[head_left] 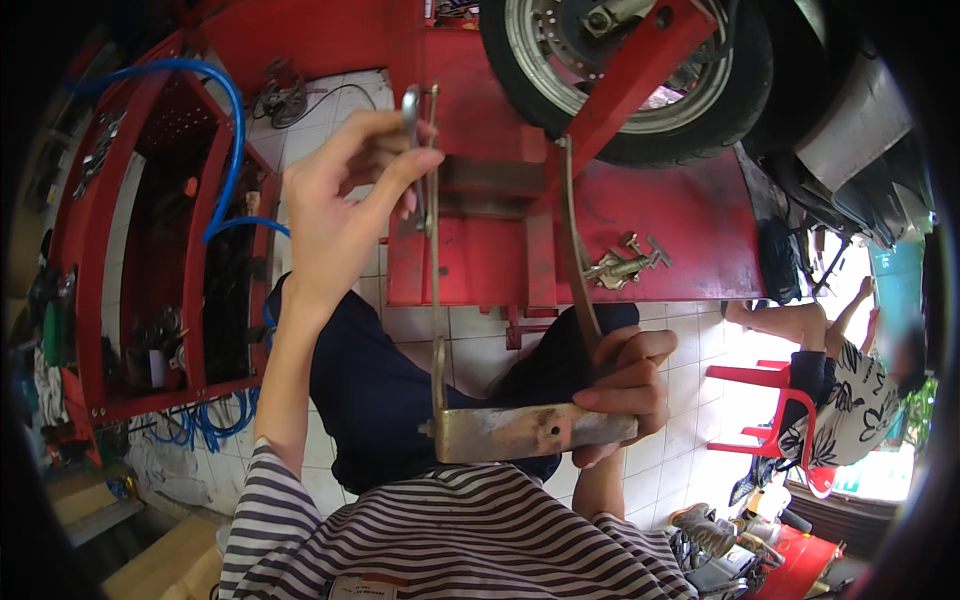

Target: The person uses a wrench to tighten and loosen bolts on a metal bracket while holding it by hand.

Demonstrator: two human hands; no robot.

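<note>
Metal brkt (pixel 500 436) x1, 2 hands (pixel 340 185)

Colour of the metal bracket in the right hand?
The metal bracket is dull grey-brown with a pinkish patch; best seen in the head view.

Holding a U-shaped metal frame (pixel 500 435) in front of a red bench (pixel 690 225)
Gripping its near right corner in the right hand (pixel 632 378), pinching a silver, spanner-like tool (pixel 411 112) alongside its left side with the left hand (pixel 342 205), facing a brass-coloured, T-handled fitting (pixel 618 268) on the bench and a tyred wheel (pixel 700 138) beyond
</note>
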